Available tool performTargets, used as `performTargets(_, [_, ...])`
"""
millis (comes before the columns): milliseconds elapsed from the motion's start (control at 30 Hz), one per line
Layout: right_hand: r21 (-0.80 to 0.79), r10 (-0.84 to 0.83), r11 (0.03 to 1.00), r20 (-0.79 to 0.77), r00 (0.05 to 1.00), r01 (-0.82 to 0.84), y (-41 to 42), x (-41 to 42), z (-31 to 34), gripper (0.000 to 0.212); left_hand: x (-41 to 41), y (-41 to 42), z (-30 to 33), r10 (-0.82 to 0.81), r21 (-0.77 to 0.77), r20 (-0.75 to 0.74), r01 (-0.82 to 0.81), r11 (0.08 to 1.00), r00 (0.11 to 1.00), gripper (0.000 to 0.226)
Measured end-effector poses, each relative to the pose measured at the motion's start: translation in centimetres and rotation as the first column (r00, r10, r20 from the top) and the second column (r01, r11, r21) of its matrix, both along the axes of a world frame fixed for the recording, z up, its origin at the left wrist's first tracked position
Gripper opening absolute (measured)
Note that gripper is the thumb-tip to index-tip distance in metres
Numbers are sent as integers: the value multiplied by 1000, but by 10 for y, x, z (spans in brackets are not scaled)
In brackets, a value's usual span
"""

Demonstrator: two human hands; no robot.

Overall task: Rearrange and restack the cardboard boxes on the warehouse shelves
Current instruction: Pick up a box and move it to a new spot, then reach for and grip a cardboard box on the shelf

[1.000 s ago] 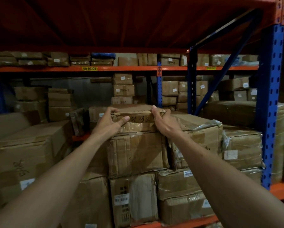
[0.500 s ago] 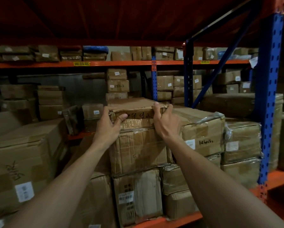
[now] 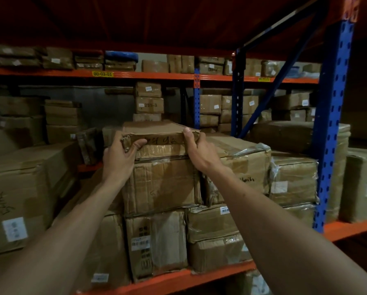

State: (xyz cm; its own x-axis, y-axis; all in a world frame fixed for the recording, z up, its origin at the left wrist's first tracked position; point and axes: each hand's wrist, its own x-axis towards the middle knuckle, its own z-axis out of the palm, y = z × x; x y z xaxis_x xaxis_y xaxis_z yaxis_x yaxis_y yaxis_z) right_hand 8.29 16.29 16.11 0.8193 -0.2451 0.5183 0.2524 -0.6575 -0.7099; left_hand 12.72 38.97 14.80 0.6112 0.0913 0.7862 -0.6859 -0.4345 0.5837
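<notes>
Inside a dim warehouse, an orange-and-blue steel rack (image 3: 333, 128) is standing packed with taped cardboard boxes, and a person is reaching both bare arms into its middle bay. On the left, a big carton (image 3: 18, 192) with handwriting and a white label is sitting beside the central stack; on the right, a plastic-wrapped carton (image 3: 244, 165) is pressing against that stack. At the centre, a large creased box (image 3: 161, 186) is resting on a labelled box (image 3: 157, 241) on the orange beam (image 3: 178, 278). On top of the creased box, a flat box (image 3: 157, 135) with marker writing on its front edge is lying level. The left hand (image 3: 118, 158) is gripping its crumpled left front corner, thumb across the front face. The right hand (image 3: 200, 150) is grasping the right front corner, thumb hooking over the top edge.
</notes>
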Motion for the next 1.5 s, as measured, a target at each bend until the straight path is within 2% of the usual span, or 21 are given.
performTargets(67, [6, 31, 999, 17, 999, -31, -4, 0, 1, 88, -5, 0, 2, 0, -7, -8, 0, 1000, 1000, 21])
performTargets(133, [-1, 62, 998, -13, 998, -63, -9, -2, 3, 89, -10, -3, 1, 5, -8, -41, -5, 1000, 999, 28])
performTargets(167, [-25, 78, 997, -47, 996, -79, -12, -3, 5, 93, -13, -5, -1, 31, 3, -72, -31, 1000, 997, 38])
performTargets(233, [-105, 100, 988, -99, 990, -111, -25, -5, 9, 96, -24, -19, -7, 265, 45, -59, -263, 964, 962, 72])
performTargets(300, [-170, 88, 981, -49, 995, -95, -47, -8, 11, 93, -42, -43, -13, 455, 93, 201, -479, 873, 867, 84])
performTargets(367, [-203, -33, 978, 101, 994, 53, -82, -12, 10, 82, -62, -79, -21, 338, 175, 430, -445, 879, 837, 75])
performTargets(433, [-189, -169, 960, 206, 964, 208, -123, -16, 3, 76, -83, -124, -37, 147, 258, 333, -240, 936, 931, 63])
performTargets(500, [-121, -208, 966, 147, 967, 226, -160, -21, -13, 83, -98, -166, -49, 71, 244, 48, -80, 966, 996, 65])
performTargets(600, [98, -108, 989, -63, 992, 114, -196, -27, -39, 111, -97, -210, -53, 123, 128, -276, -90, 988, 953, 89])
performTargets(733, [251, -45, 964, -161, 986, 86, -206, -23, -49, 129, -96, -253, -47, 82, -17, -445, -99, 995, 892, 108])
performTargets(833, [312, -102, 940, -132, 986, 139, -202, -18, -42, 129, -95, -270, -45, 100, -76, -454, -151, 986, 885, 106])
performTargets(967, [356, -124, 926, -32, 992, 128, -203, -11, -16, 115, -89, -273, -33, 85, -149, -273, -130, 980, 958, 98])
performTargets(1067, [336, -166, 930, 24, 986, 149, -202, -4, 16, 102, -80, -263, -11, 96, -77, -176, -111, 991, 980, 117])
performTargets(1133, [285, -193, 943, 46, 980, 172, -200, 1, 31, 95, -72, -253, -7, 109, 175, -179, -77, 981, 978, 143])
performTargets(1200, [220, -233, 951, 59, 971, 215, -198, 4, 35, 91, -70, -250, -15, 146, 496, -166, -45, 867, 975, 161])
performTargets(1233, [192, -242, 955, 67, 968, 226, -197, 5, 33, 90, -69, -250, -21, 199, 607, -104, -96, 789, 974, 164])
performTargets(1300, [135, -245, 963, 87, 966, 232, -199, 5, 27, 88, -63, -254, -22, 303, 696, 43, -246, 675, 952, 165])
performTargets(1367, [23, -190, 982, 108, 976, 189, -206, 1, 25, 87, -54, -253, -14, 380, 732, 94, -323, 600, 920, 168])
performTargets(1433, [-259, -54, 963, 57, 997, 67, -217, -5, 28, 99, -46, -248, -5, 439, 788, 89, -333, 518, 894, 167])
performTargets(1467, [-481, -16, 877, 0, 1000, 13, -223, -9, 30, 115, -44, -247, -1, 460, 818, 128, -356, 452, 879, 165])
performTargets(1500, [-704, -29, 711, -29, 999, 0, -227, -11, 31, 134, -42, -247, 1, 476, 835, 211, -411, 366, 854, 164])
